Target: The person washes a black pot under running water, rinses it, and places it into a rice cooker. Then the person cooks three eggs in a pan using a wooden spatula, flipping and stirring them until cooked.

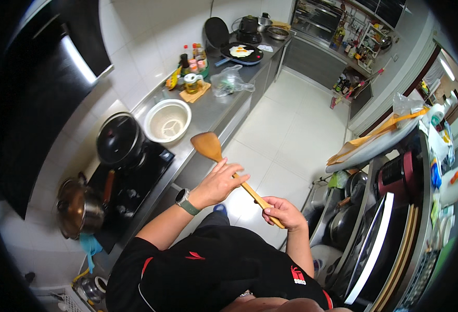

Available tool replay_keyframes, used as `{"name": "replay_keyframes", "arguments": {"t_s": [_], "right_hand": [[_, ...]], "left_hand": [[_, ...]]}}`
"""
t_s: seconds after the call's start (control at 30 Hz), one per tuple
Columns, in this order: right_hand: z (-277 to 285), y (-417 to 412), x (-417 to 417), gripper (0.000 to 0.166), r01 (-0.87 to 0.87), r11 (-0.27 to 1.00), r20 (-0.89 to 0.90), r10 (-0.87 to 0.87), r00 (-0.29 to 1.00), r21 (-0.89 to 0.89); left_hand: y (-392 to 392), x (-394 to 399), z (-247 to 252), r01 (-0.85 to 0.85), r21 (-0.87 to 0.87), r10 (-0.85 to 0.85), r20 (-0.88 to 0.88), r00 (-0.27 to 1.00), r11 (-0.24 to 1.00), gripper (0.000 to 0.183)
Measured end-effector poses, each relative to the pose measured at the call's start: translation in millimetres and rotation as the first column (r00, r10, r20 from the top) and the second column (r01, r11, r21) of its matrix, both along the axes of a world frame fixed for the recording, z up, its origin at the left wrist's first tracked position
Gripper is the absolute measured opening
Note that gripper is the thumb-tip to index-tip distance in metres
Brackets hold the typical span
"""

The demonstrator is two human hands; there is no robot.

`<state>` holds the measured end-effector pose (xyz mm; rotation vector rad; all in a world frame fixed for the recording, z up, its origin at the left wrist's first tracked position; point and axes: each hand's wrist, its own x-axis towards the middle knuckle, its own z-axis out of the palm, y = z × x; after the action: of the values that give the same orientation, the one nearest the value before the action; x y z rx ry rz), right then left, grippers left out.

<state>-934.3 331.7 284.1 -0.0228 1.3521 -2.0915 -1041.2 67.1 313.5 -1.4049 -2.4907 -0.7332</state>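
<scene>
My right hand [285, 213] grips a wooden spatula [206, 146] near the end of its handle. The spatula slants up and left, its broad blade beyond the counter's front edge. Across the upper handle lies my left hand [219, 183], its fingers loosely spread and slightly blurred. A watch with a green strap [188, 201] is on my left wrist. Near the blade, a white plastic basket [168, 121] stands on the steel counter [209, 113]. Left of it, a lidded black pan [119, 139] sits on the black gas hob [155, 165], with a lidded steel saucepan [81, 208] closer to me.
Farther along the counter are an oil jug [192, 83], sauce bottles [197, 62], a plastic bag [230, 81] and an open electric griddle [241, 53] holding fried eggs [240, 50]. A packed shelf rack [363, 218] borders my right side. Tiled floor [276, 140] runs between.
</scene>
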Motion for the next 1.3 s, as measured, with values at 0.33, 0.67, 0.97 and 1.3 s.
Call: {"name": "replay_keyframes", "arguments": {"t_s": [0.33, 0.67, 0.97, 1.3], "right_hand": [[-21, 89, -265, 0.029, 0.45, 0.834, -0.013, -0.471, 0.882, 0.318], [8, 164, -595, 0.029, 0.358, 0.909, 0.059, -0.378, 0.924, 0.213], [-42, 239, -907, 0.03, -0.059, 0.954, 0.145, 0.016, 0.989, 0.294], [-47, 294, -1057, 0.034, -0.455, 0.824, 0.341, 0.344, 0.875, 0.336]], "left_hand": [[117, -237, -113, -0.371, 0.502, -0.246, 0.794, 0.556, 0.781, 0.029], [151, -483, -51, -0.259, 0.379, -0.151, 0.775, 0.614, 0.889, 0.025], [195, -630, -97, -0.699, 0.303, 0.138, 0.856, 0.499, 0.648, 0.023], [302, -734, -89, -0.91, 0.203, 0.23, 0.926, 0.298, 0.36, 0.023]]}}
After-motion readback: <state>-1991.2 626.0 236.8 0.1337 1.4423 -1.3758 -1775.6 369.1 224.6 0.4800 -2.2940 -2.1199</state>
